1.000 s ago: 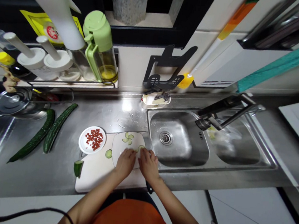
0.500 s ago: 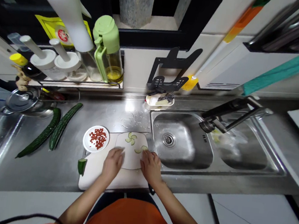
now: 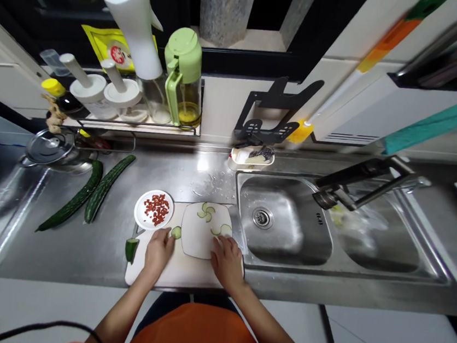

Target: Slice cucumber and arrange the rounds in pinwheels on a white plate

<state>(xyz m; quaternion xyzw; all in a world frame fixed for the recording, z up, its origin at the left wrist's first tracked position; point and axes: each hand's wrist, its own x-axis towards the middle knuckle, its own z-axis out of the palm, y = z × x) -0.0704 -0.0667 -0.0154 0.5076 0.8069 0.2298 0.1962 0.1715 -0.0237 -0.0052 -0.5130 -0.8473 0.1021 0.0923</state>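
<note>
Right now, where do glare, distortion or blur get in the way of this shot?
In the head view, glare whitens a spot on the steel counter behind the cutting board; in the head view, the white-topped bottle leans, probably wide-angle distortion; in the head view, the left hand and round cucumber slice look soft, so contact is hard to confirm.

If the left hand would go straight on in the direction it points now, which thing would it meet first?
Probably the round cucumber slice, just ahead of the left hand; whether they are touching, I cannot tell.
</note>
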